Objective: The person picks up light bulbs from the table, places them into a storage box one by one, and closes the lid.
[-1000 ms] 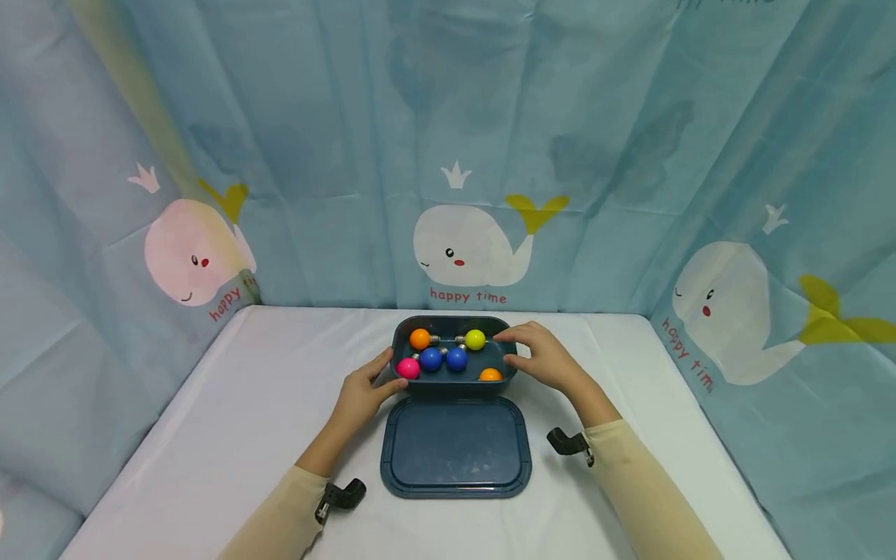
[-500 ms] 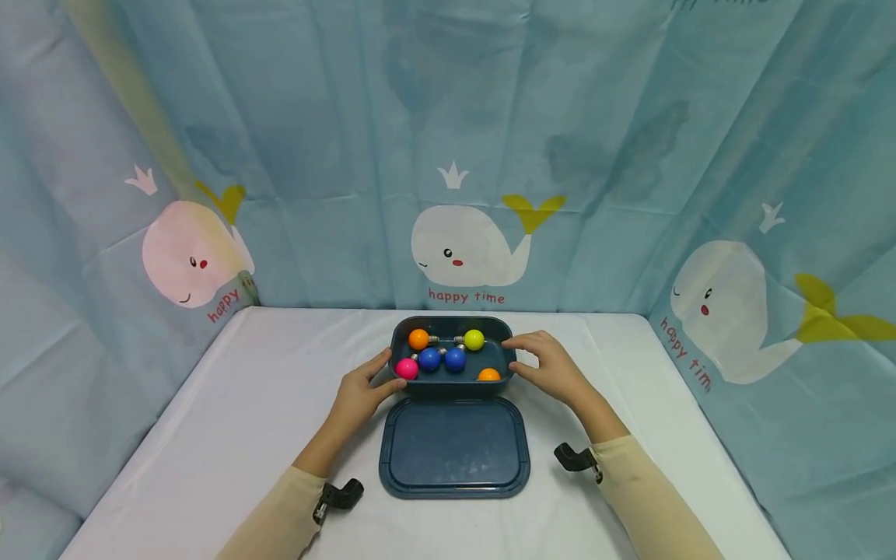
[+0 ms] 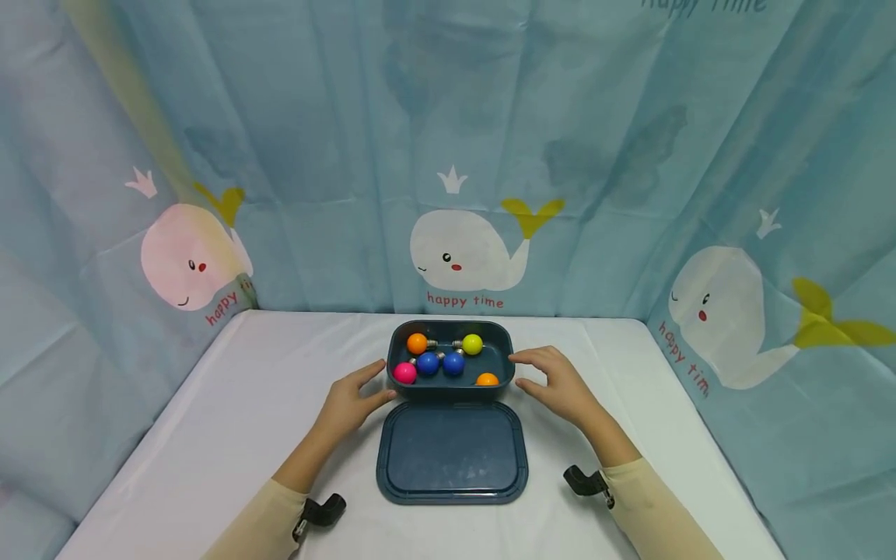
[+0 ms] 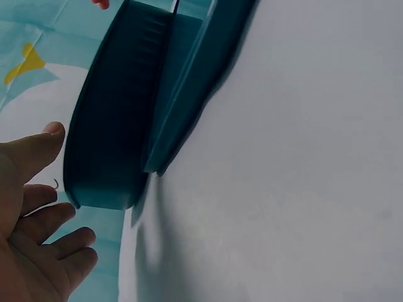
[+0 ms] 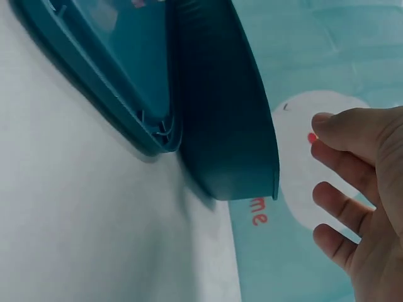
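A dark blue rectangular box (image 3: 449, 394) stands at the far part of the table with small coloured light bulbs in it. I see an orange bulb (image 3: 417, 343), a yellow-green bulb (image 3: 472, 344), a pink bulb (image 3: 404, 373), two blue bulbs (image 3: 453, 363) and another orange bulb (image 3: 487, 379), its base hidden by the front wall. My left hand (image 3: 348, 403) is just off the box's left end, fingers spread and holding nothing. Beyond the right end, my right hand (image 3: 560, 385) is relaxed and empty; the right wrist view shows a gap to the box wall (image 5: 230, 126).
Directly in front of the box lies a matching dark blue lid (image 3: 452, 453), flat on the white tablecloth (image 3: 280, 389). A light blue curtain (image 3: 336, 257) printed with whales closes off the back and both sides.
Both hands have drawn away from the box: the left off its left end, the right outward and toward me from the right rim. Bulbs and lid stay in place.
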`<action>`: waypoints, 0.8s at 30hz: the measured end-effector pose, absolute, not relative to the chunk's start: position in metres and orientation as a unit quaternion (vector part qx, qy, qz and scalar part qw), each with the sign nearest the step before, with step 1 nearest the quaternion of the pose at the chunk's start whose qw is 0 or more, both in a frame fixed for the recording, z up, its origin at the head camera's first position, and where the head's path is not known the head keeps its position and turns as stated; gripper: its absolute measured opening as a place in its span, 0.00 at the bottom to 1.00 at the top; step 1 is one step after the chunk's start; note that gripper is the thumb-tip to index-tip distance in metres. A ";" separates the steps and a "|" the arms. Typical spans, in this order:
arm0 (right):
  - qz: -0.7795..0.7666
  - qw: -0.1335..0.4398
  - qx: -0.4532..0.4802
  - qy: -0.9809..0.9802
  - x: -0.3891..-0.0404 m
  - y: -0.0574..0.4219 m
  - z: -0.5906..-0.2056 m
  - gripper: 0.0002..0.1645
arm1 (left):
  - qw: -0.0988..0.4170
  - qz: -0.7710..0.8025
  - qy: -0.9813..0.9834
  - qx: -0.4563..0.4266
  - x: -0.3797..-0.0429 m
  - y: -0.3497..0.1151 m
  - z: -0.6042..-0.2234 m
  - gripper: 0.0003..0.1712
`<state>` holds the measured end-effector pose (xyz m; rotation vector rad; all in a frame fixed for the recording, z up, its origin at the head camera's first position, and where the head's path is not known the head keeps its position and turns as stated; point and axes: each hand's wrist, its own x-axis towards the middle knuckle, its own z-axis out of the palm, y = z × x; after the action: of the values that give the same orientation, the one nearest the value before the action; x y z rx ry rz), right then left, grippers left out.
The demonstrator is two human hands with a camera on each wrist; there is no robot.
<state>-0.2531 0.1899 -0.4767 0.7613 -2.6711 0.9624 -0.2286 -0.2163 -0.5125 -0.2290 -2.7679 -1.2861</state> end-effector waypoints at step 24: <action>0.335 0.044 0.324 -0.884 -0.212 0.217 -0.508 0.37 | -0.038 -0.387 -0.905 -0.174 -0.179 -0.241 -0.519 0.49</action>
<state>-0.2124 0.2170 -0.5079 0.9902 -2.7014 1.0229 -0.1789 -0.2407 -0.5188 -0.5599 -2.9137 -1.2456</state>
